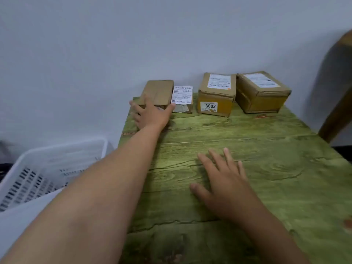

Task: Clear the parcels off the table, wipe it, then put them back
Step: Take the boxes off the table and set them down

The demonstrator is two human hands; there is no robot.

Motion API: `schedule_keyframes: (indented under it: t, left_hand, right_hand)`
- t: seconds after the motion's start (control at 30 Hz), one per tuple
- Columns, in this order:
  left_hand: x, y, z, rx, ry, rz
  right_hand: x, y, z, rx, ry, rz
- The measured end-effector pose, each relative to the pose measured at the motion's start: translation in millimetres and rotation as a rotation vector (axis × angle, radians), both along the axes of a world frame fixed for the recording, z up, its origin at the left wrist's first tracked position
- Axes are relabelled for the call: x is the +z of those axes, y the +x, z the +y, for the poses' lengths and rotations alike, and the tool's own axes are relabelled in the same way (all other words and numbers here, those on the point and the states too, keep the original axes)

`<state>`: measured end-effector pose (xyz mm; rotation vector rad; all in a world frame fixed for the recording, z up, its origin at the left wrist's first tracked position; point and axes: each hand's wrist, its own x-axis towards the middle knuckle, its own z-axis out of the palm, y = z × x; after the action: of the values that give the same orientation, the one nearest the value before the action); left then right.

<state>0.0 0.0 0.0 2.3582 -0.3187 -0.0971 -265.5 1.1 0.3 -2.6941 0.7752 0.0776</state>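
Your left hand (150,115) grips corner box (157,93) at table (266,168) edge | right hand (222,180) flat, spread (near half bare) | basket (47,168) blurred

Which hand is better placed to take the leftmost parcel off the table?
The left hand: its fingers already wrap the leftmost parcel at the table's far edge. The right hand lies flat on the wood, apart from every parcel.

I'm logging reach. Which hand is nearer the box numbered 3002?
Left. The left hand grips a parcel two along from the 3002 box; the right hand lies flat, nearer the camera.
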Motion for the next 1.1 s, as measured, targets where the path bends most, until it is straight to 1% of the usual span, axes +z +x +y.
schedule_keyframes:
  t: [0.1,0.2,0.4,0.53,0.63,0.73,0.9,1.03,1.1]
  left_hand:
    - [3,1,-5,0.030,0.011,0.000]
    - [4,5,-7,0.074,-0.061,0.012]
    - [17,-21,22,0.135,-0.230,0.033]
    - [25,-51,61,0.167,-0.426,0.075]
    - [31,-81,89,0.158,-0.643,0.230]
    - [38,-118,112,0.120,-0.844,0.402]
    - [47,-190,149,0.085,-0.923,0.511]
    - [60,-237,179,0.030,-0.999,0.649]
    - [62,-252,192,-0.020,-1.041,0.727]
  right_hand:
    - [-2,-3,-6,0.006,-0.017,0.014]
    - [1,0,-7,0.003,0.000,-0.035]
    - [8,2,-7,0.018,0.055,-0.106]
    - [14,-6,-2,0.009,0.107,-0.198]
    - [16,-11,7,0.005,0.139,-0.271]
    - [14,-21,19,-0.008,0.196,-0.396]
    - [7,-51,51,-0.045,0.314,-0.576]
    - [13,-72,68,0.017,0.373,-0.646]
    - [14,-81,68,0.006,0.470,-0.672]
